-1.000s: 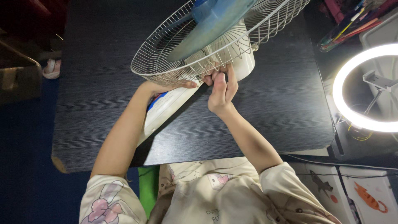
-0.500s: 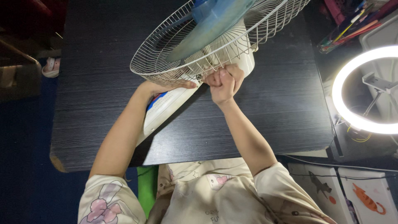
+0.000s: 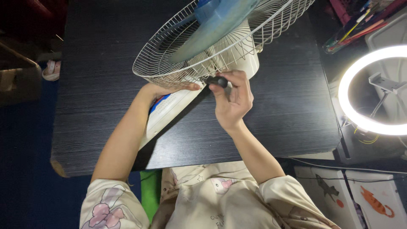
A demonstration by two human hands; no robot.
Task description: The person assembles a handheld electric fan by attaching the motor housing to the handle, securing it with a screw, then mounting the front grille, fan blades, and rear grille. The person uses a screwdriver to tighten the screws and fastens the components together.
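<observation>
Opened from its earlier fist, right hand [image 3: 232, 99] now pinches a small black handle [image 3: 217, 80] in its fingers beside the fan's wire guard [image 3: 169, 70]; left hand [image 3: 163, 90], fingers flat, steadies the fan on the bench [image 3: 101, 85].

Dark wood-grain table [image 3: 288, 106] over dark blue floor [image 3: 25, 169] — lit ring light [image 3: 344, 101] glowing at right, pencils [image 3: 352, 29] behind.

We have a single view, from a camera worn on the head, looking steeply down and close over the dark table [image 3: 106, 63]. Our own sleeves fill the bottom edge, the fan's wire guard [image 3: 169, 63] runs off the top, and a ring light [image 3: 345, 106] is cut by the right edge.
</observation>
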